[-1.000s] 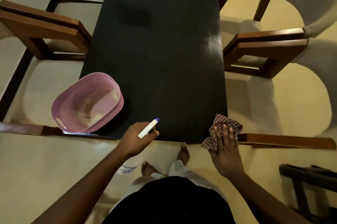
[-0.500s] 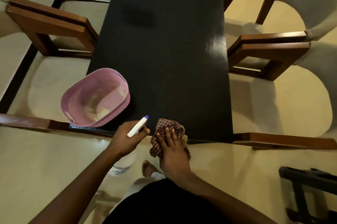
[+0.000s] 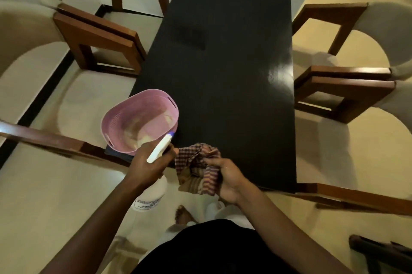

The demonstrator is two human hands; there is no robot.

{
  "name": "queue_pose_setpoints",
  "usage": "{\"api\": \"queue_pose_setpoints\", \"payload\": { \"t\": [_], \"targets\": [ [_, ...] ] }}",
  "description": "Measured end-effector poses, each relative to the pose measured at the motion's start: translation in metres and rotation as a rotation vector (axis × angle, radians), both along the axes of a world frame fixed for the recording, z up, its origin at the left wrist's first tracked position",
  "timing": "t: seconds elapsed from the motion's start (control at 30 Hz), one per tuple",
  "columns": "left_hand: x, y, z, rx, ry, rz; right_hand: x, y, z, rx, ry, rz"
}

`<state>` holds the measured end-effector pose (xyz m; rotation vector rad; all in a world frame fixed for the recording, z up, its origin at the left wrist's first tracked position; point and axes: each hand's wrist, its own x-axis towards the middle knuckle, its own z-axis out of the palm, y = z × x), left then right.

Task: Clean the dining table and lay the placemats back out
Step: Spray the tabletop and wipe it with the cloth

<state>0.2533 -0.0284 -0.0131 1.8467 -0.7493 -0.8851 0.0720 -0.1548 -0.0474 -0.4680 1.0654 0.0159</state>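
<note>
Your one view: head camera | looks steeply forward and down over the dark bench | close above both hands at its near edge

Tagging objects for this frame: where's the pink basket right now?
In the head view, the pink basket sits on the near-left corner of the dark table, just beyond the left hand holding the spray bottle.

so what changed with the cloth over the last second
The right hand swept the checked cloth along the near edge of the table from the right corner toward the left, then lifted it off, bunched in its grip. The left hand kept holding the spray bottle; the pink basket stayed put.
</note>
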Motion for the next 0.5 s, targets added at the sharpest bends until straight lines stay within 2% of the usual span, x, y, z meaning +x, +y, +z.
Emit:
{"api": "queue_pose_setpoints", "payload": {
  "t": [0.1,0.23,0.37,0.5],
  "targets": [
    [0.018,0.006,0.013,-0.051,0.017,0.128,-0.003,-0.023,0.026,0.022,-0.091,0.029],
    [0.037,0.005,0.030,-0.158,0.047,0.287,0.014,-0.060,0.060,-0.049,-0.188,0.023],
    [0.054,-0.002,0.061,-0.232,-0.066,0.387,0.067,-0.092,0.088,-0.143,-0.256,0.161],
    [0.071,-0.009,0.077,-0.291,-0.145,0.480,0.131,-0.106,0.090,-0.215,-0.214,0.362]
  ]
}}
